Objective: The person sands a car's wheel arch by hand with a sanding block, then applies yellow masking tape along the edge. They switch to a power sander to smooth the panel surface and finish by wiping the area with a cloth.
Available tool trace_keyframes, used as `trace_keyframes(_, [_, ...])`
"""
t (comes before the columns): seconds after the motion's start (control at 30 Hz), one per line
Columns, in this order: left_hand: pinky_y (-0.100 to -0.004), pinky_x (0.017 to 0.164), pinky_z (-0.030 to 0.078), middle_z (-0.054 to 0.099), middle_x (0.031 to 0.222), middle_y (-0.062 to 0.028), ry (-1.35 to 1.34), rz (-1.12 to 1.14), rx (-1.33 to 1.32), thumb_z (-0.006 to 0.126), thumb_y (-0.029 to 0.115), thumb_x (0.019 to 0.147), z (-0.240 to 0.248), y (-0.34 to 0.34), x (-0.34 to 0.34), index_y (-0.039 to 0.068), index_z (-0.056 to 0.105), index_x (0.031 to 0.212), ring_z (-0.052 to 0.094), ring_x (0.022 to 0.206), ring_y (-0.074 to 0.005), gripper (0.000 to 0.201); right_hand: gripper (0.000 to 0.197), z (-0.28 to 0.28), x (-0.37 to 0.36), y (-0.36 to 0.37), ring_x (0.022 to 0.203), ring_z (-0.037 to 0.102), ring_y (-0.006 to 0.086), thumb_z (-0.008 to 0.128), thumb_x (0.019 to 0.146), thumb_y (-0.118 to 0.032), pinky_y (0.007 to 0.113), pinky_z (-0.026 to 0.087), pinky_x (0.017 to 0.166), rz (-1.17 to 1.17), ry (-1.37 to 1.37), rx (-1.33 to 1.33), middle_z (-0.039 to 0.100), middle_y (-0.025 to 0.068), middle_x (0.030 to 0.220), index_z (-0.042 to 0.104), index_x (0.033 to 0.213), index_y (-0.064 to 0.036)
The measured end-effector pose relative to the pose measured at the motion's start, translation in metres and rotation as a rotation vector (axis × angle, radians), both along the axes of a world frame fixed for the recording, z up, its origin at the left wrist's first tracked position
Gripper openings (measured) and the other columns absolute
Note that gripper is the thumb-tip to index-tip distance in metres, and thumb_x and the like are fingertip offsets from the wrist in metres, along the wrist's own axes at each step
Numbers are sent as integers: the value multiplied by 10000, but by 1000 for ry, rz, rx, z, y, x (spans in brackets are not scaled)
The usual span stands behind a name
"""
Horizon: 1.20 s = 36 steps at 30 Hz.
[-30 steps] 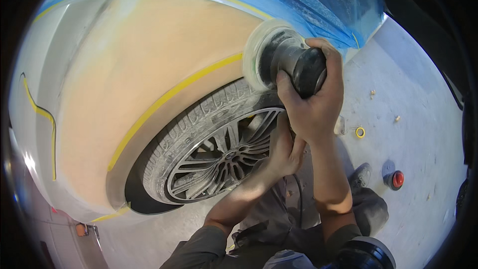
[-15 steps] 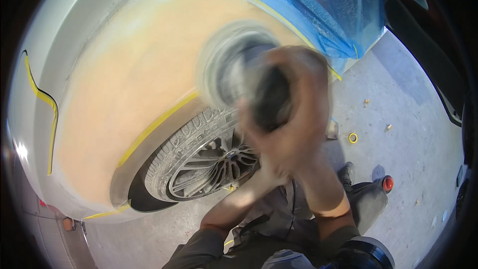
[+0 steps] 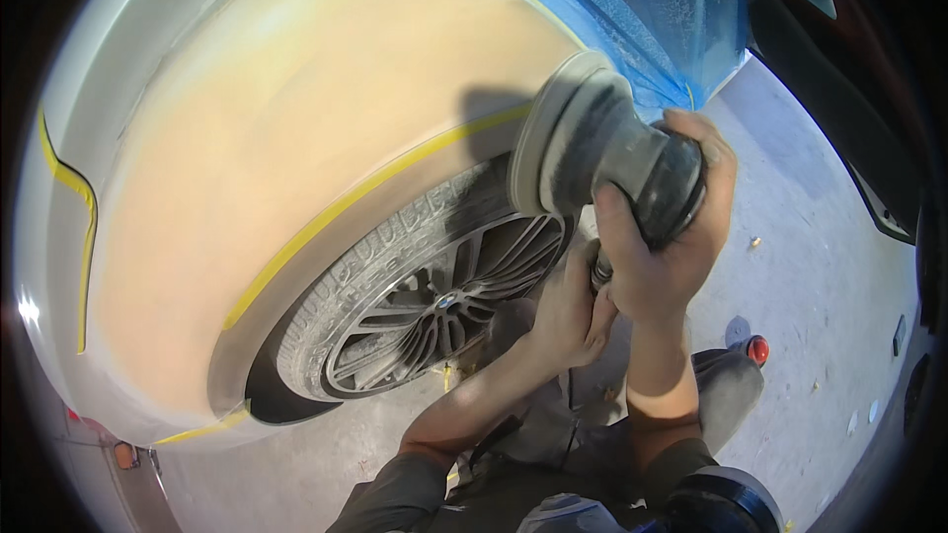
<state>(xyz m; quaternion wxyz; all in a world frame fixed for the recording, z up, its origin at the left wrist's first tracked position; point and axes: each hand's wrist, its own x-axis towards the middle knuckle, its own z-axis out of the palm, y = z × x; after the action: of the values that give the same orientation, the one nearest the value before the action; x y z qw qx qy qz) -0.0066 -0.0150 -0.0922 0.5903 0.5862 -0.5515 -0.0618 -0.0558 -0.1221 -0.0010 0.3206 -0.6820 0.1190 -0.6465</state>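
My right hand (image 3: 681, 262) is wrapped around the black top of a dusty round orbital sander (image 3: 583, 143). Its wide pad is tilted toward the car, and a dark shadow falls on the panel beside it. Just below, my left hand (image 3: 571, 314) closes around the sander's tail end, where a short dark fitting shows; the grip is partly hidden. To the left spreads the car's curved body panel (image 3: 326, 99), sanded to a beige and pale yellow patch. Yellow tape (image 3: 336, 205) follows the wheel arch above the dusty tyre and spoked wheel (image 3: 444, 301).
Blue masking film (image 3: 652, 10) covers the car at the upper right. An open dark car door (image 3: 839, 99) stands at the right edge. On the grey floor (image 3: 790, 266) lie small scraps and a red round object (image 3: 757, 349), near my bent leg (image 3: 729, 390).
The sander, blurred over the panel before, has swung right and away from the sanded patch, and its pad edge shows now. Both hands moved with it; the view shifted slightly.
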Motion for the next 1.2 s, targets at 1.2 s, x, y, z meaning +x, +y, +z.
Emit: trace_keyframes(1.2, [-421,781,544,689,1010,-217,164,38,213,574,257,997,-60,25,22,-84,488,1312,704,948,-401,472,499,-19,42,13,909,638,233,751,778,-114,342,546,786,71,-41,-54,601,162,1147,605,1252,-62])
